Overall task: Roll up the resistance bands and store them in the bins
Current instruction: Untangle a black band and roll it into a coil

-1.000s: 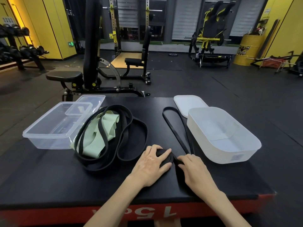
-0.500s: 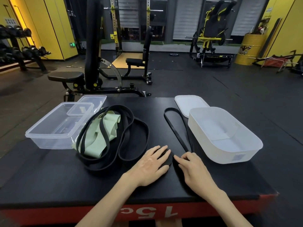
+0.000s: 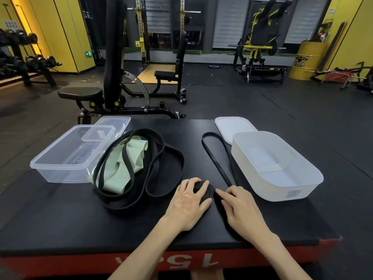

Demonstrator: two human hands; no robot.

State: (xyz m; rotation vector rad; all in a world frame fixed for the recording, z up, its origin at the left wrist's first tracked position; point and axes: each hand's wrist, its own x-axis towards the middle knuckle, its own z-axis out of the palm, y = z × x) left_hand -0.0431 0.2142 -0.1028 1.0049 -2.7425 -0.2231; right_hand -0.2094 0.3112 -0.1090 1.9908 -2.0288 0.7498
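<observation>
Left hand [image 3: 189, 201] lies flat, fingers spread, pressing down coiled part of black resistance band [image 3: 203, 191] on worktop [image 3: 60, 223]. Right hand [image 3: 240, 205] just beside coil, fingers loosely bent, fingertips touching band where it leaves coil. Free length [image 3: 217, 158] runs straight away from hands, long axis near-to-far. White bin [image 3: 282, 190] beyond right hand, nearer to it; clear bin [image 3: 60, 172] far left.

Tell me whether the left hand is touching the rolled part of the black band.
Touching. The head view shows the left hand cupped over the black coil, fingers pressing directly on it.
</observation>
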